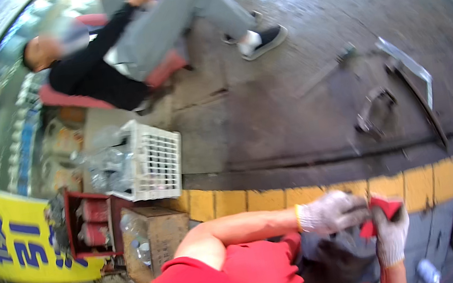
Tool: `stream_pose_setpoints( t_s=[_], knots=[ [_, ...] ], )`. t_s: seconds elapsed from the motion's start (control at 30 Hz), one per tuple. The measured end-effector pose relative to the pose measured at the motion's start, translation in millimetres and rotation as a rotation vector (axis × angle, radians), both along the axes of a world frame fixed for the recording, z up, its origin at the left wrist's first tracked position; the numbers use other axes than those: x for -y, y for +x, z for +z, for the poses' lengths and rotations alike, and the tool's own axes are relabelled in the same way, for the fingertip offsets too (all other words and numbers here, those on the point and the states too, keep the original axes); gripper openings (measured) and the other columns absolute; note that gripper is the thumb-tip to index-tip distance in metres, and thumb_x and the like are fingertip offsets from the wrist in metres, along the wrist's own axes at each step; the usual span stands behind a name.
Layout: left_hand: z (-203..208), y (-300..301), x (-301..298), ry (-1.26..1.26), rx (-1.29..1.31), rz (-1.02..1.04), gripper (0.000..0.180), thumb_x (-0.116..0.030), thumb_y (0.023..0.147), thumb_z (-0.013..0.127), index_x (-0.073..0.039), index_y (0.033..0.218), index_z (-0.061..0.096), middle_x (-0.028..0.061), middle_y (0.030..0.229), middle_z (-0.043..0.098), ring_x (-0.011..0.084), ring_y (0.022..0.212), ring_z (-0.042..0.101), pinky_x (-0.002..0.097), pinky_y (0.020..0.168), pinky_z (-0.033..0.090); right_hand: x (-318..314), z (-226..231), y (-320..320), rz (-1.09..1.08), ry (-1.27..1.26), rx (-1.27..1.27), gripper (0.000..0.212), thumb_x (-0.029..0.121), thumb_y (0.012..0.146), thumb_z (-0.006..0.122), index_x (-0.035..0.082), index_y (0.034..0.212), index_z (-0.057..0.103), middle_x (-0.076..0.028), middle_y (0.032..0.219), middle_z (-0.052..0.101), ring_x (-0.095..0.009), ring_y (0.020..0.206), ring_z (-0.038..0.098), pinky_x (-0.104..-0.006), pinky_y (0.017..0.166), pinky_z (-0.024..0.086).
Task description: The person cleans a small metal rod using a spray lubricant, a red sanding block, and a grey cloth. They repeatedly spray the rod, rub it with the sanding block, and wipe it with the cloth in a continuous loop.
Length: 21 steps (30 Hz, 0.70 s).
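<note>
Grey-brown ground [283,126] spreads from twelve to three o'clock of the view's middle. A seated person [146,47] in black top and grey trousers is at ten o'clock, and a yellow banner [20,224] hangs between eight and nine. A white crate [156,164] of clear bottles stands at nine; a dark curved bar [420,99] lies at three. At four, the gloved right hand [392,234] is closed on a small red piece [388,206]. The left hand [332,212], gloved too, meets its ten-o'clock side with fingers half curled; whether it grips, I cannot tell.
</note>
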<state>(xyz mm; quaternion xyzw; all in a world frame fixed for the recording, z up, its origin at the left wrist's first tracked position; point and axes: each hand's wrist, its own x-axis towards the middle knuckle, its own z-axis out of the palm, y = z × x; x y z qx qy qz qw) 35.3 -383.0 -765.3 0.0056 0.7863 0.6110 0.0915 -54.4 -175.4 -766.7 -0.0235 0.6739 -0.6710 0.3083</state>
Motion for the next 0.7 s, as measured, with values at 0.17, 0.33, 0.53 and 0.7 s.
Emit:
stream_pose_setpoints(
  t_s=[0.17,0.33,0.53,0.7],
  knots=[
    [5,-7,-4,-0.121,0.004,0.029,0.018,-0.023,0.101,0.069,-0.006,0.098,0.073,0.0150,0.086,0.073,0.0349,0.078,0.075,0.0456,0.069,0.059,14,5,-5,-0.054,0.006,0.118,0.030,0.011,0.097,0.081,0.000,0.122,0.069,-0.006,0.109,0.075,-0.013,0.098,0.070,-0.0311,0.089,0.058],
    [10,-2,-3,0.640,0.612,0.235,0.030,-0.030,0.113,0.058,-0.002,0.106,0.067,0.0008,0.078,0.064,0.0090,0.063,0.058,0.0280,0.059,0.047,-2,2,-4,0.206,-0.147,0.069,0.035,0.006,0.095,0.083,0.004,0.125,0.065,-0.006,0.116,0.074,-0.014,0.106,0.069,-0.0321,0.095,0.058],
    [8,0,-14,0.359,0.347,0.192,0.032,-0.028,0.113,0.056,-0.001,0.101,0.067,0.0025,0.074,0.062,0.0104,0.064,0.058,0.0301,0.061,0.048,7,12,-4,0.023,-0.108,0.164,0.032,0.014,0.098,0.080,0.000,0.125,0.071,-0.007,0.112,0.076,-0.013,0.103,0.070,-0.0299,0.091,0.057],
    [13,-8,-12,0.249,0.310,0.137,0.026,-0.022,0.111,0.058,0.001,0.107,0.069,0.0034,0.073,0.063,0.0105,0.065,0.060,0.0308,0.060,0.049,5,10,-13,-0.008,-0.114,0.251,0.038,0.020,0.099,0.080,-0.001,0.128,0.068,-0.007,0.114,0.075,-0.014,0.104,0.070,-0.0322,0.093,0.057]
  ],
)
